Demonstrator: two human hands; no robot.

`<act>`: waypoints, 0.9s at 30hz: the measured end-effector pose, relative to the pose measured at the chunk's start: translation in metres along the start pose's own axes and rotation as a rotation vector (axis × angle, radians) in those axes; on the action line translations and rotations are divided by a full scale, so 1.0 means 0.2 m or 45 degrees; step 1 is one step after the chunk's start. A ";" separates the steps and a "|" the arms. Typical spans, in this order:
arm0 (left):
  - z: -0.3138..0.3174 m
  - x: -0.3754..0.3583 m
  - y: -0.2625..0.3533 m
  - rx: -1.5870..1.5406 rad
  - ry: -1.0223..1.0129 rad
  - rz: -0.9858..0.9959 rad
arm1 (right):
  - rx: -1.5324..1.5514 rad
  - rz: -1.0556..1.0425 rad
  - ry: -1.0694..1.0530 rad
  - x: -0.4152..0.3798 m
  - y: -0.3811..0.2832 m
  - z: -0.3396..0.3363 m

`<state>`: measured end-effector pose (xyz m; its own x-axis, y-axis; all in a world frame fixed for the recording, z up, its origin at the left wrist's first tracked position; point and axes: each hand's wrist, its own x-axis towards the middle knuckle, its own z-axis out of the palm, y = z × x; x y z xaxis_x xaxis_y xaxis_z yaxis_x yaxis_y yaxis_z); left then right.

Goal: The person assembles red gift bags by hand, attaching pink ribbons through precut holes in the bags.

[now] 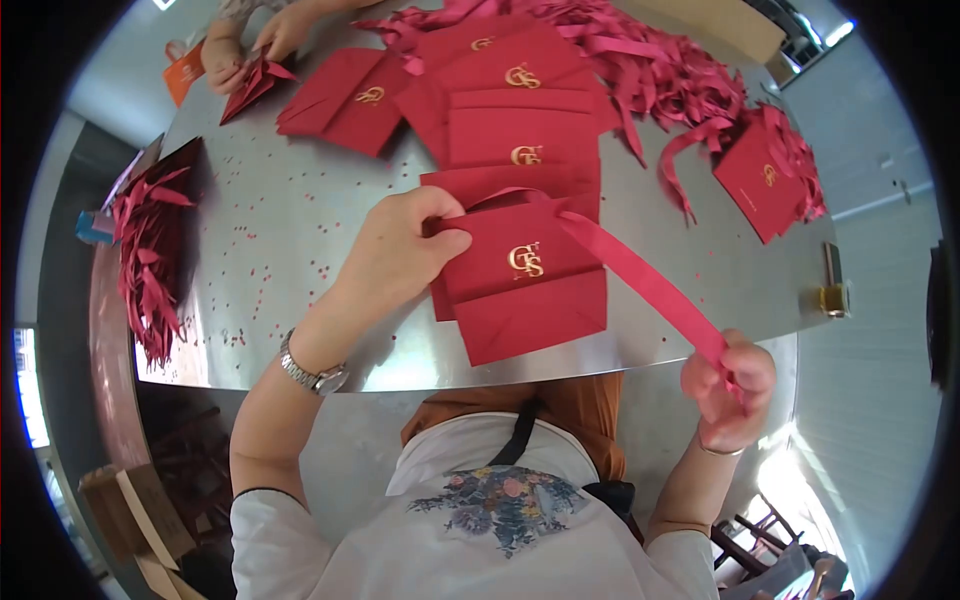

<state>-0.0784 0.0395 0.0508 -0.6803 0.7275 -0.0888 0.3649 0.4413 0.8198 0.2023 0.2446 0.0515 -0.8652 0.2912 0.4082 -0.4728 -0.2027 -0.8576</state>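
A red paper gift bag (500,262) with a gold monogram lies in front of me at the table's near edge, its folded base toward me. My left hand (405,240) pinches the bag's upper left corner between thumb and fingers. From a hole at the upper right of the bag runs a pink-red ribbon (650,285), pulled taut to the right. Its far end is gripped in my right hand (730,385), out past the table edge. Another stretch of ribbon loops along the bag's top. Beneath and behind it more red bags (520,125) overlap in a row.
A heap of loose ribbons (670,80) covers the back right of the metal table (270,290). Ribboned bags (765,175) lie at right, and a ribboned stack (155,255) at left. Another person's hands (250,60) hold a red bag at the back left. Small red dots are scattered about.
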 end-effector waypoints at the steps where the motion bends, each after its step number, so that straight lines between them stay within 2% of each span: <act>1: 0.00 0.00 0.00 -0.018 -0.031 0.006 | -0.026 -0.054 -0.137 0.03 -0.01 0.02; 3: 0.00 -0.01 0.00 -0.051 -0.038 -0.007 | -0.149 -0.069 -0.068 0.05 -0.01 0.11; 6: 0.00 -0.02 0.01 -0.090 -0.057 -0.025 | -0.680 -0.238 0.218 0.17 0.02 0.25; 9: 0.00 -0.04 0.01 -0.123 -0.059 -0.059 | -0.572 -0.300 0.291 0.28 0.11 0.37; 10: 0.00 -0.04 0.02 -0.149 -0.064 -0.073 | -0.557 -0.183 0.048 0.29 0.11 0.34; 12: 0.01 -0.05 0.02 -0.149 -0.063 -0.055 | -0.651 0.211 -0.062 0.33 0.14 0.42; 13: 0.02 -0.05 0.02 -0.147 -0.063 -0.037 | -0.715 0.457 -0.004 0.35 0.18 0.47; 17: 0.02 -0.07 0.01 -0.178 -0.092 0.024 | -1.012 0.444 0.058 0.38 0.44 0.48; 19: 0.02 -0.08 0.01 -0.068 -0.141 0.058 | -1.466 0.247 -0.010 0.39 0.48 0.47; 22: 0.04 -0.07 -0.04 -0.064 -0.157 0.129 | -1.538 0.210 -0.053 0.40 0.51 0.46; 24: 0.04 -0.08 -0.03 -0.103 -0.183 0.069 | -1.574 0.188 -0.099 0.41 0.52 0.46; 26: 0.04 -0.08 -0.03 -0.138 -0.210 0.007 | -1.544 0.297 -0.109 0.42 0.50 0.47; 27: 0.05 -0.09 -0.04 -0.124 -0.176 0.066 | -1.545 0.299 -0.112 0.43 0.50 0.47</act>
<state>-0.0635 0.0275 0.0404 -0.5658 0.8163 -0.1167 0.3292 0.3534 0.8756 0.0648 0.1618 0.0303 -0.9385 0.2916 0.1846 0.1151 0.7687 -0.6292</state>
